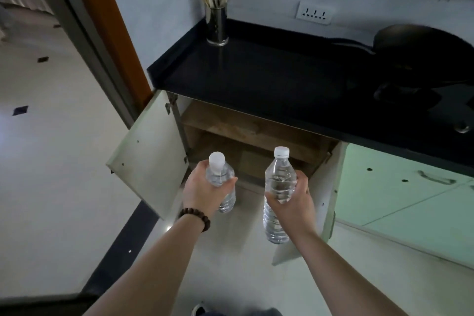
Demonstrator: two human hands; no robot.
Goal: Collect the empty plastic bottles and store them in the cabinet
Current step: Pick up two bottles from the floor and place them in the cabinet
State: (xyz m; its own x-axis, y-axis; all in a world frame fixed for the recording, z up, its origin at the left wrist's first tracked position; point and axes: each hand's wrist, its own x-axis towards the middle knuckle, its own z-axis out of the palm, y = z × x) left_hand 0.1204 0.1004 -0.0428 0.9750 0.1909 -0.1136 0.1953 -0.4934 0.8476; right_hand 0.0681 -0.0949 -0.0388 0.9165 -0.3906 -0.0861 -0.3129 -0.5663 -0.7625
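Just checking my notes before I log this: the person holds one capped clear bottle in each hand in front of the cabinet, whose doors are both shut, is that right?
Not quite. The head view shows the cabinet open, its left door swung wide and shelves visible. The rest holds: the left hand and right hand each hold a capped clear bottle before it.

Both forearms extend forward, bare, roughly parallel. Left hand (205, 191): fingers curled, thumb on top, grip closed around a bottle (222, 182) near its shoulder; beaded bracelet (196, 218) on wrist. Right hand (292, 204): palm turned inward, grip closed around second bottle (278, 195) at mid-body, held upright.
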